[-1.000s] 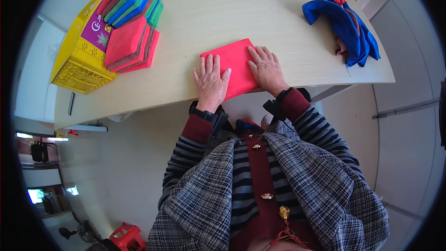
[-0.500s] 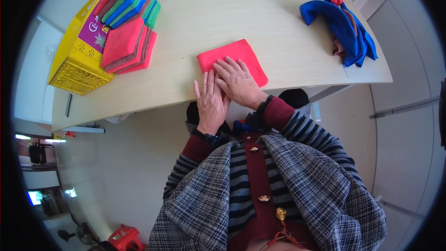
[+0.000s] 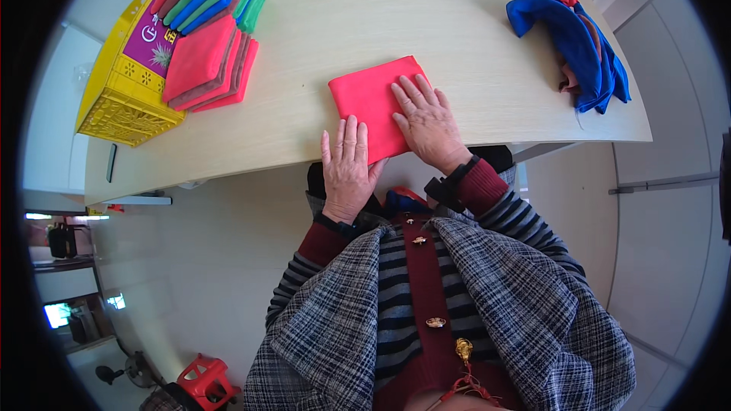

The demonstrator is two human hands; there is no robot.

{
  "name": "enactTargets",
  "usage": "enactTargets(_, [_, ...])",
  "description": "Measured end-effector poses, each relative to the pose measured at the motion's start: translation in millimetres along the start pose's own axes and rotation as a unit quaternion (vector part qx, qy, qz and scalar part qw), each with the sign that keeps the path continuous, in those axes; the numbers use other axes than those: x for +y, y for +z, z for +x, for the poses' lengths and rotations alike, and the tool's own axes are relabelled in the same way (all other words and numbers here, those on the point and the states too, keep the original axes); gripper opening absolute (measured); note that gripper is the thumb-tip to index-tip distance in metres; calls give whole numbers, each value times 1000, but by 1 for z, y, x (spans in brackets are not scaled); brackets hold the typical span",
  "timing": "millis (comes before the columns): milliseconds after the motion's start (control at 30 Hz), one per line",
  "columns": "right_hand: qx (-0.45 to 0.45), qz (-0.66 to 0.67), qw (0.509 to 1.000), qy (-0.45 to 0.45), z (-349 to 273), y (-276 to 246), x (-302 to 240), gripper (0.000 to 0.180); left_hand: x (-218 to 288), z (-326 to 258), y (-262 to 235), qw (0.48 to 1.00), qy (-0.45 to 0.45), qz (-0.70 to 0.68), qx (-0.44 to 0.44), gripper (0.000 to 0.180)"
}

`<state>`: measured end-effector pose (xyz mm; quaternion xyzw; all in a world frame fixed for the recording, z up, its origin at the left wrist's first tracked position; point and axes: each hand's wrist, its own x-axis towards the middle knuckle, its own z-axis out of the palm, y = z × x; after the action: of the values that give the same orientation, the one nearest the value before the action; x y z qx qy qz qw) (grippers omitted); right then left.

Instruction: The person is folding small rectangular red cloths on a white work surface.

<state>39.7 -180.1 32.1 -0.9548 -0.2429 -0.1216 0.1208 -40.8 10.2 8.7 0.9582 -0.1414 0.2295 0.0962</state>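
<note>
A folded red cloth [image 3: 373, 99] lies flat near the front edge of the pale wooden table [image 3: 343, 23]. My right hand [image 3: 428, 123] rests palm down on the cloth's right half, fingers spread. My left hand [image 3: 348, 170] lies flat at the table's front edge, its fingertips touching the cloth's lower left side. Neither hand grips anything.
A yellow crate [image 3: 122, 84] at the table's left holds a stack of folded red, green and blue cloths [image 3: 205, 38]. A heap of loose blue and red cloths [image 3: 571, 23] lies at the far right. A red stool [image 3: 205, 380] stands on the floor below.
Both hands have slid back toward the front edge over the cloth; the left hand moved off most of the cloth to the table's edge.
</note>
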Motion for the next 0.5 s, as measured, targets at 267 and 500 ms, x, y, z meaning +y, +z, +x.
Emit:
enactTargets(267, [-11,11,997,73,-12,-5,26,57,4,-1,-4,1000,-10,-16,5,76])
enactTargets(500, [9,-80,994,74,-1,-18,34,57,5,-2,-9,998,1,48,-45,81])
